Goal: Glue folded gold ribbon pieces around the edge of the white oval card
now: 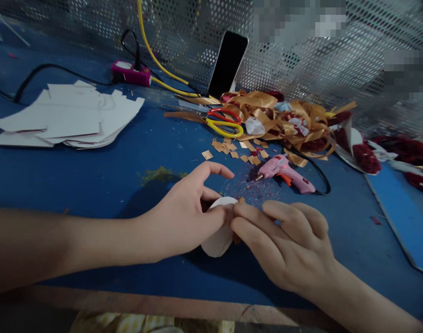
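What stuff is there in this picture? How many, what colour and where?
White piece: 1, white, front centre
Brown bit: 1 or more, brown, beside it
Glue gun: 1, pink, right of centre
Scissors: 1 pair, red and yellow, centre back
Squares: many, gold, before the scissors
Ribbons: many, gold, heaped at back
Fuzzy pieces: several, dark red, right
Phone: 1, black, back
Power strip: 1, magenta, back left
Cords: several, yellow or black, mostly back
Sheets: 1 stack, white, left
Crumbs: 1 patch, greenish, centre
Board: 1, light blue, right
Mesh: 1, grey, behind
Table: 1, blue, underneath
Checked cloth: 1, yellow-white, bottom
Left hand: 1, bare, holding white piece
Right hand: 1, bare, seemingly pinching brown bit
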The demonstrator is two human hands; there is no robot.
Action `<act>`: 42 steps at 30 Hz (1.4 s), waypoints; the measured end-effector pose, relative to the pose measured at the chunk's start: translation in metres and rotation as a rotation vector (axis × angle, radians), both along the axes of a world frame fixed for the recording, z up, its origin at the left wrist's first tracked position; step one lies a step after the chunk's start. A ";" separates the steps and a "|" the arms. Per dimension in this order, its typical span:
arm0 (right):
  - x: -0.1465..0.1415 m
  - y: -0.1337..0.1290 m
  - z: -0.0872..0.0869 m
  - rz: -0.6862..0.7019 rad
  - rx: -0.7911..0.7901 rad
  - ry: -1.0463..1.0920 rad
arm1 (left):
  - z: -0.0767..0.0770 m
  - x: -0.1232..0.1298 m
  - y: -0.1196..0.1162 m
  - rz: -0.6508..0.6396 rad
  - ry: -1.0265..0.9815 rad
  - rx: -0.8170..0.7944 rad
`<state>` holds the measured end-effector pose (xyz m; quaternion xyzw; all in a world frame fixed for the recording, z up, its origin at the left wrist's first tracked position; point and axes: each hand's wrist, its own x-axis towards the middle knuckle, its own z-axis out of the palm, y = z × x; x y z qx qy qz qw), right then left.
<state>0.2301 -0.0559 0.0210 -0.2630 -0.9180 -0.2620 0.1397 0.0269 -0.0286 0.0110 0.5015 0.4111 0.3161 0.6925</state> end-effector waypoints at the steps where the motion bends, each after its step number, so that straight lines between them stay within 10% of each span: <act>1: 0.000 0.000 0.000 0.001 -0.002 -0.005 | 0.000 0.000 0.000 -0.001 0.008 0.002; 14: 0.000 0.000 0.000 0.002 -0.089 0.052 | -0.014 0.000 -0.002 0.012 0.011 0.087; 25: 0.027 0.036 -0.001 -0.157 -0.142 1.078 | -0.014 -0.002 0.000 0.115 0.080 0.129; 42: 0.075 0.067 -0.016 -0.270 -0.177 1.092 | -0.018 -0.005 -0.001 0.116 0.038 0.124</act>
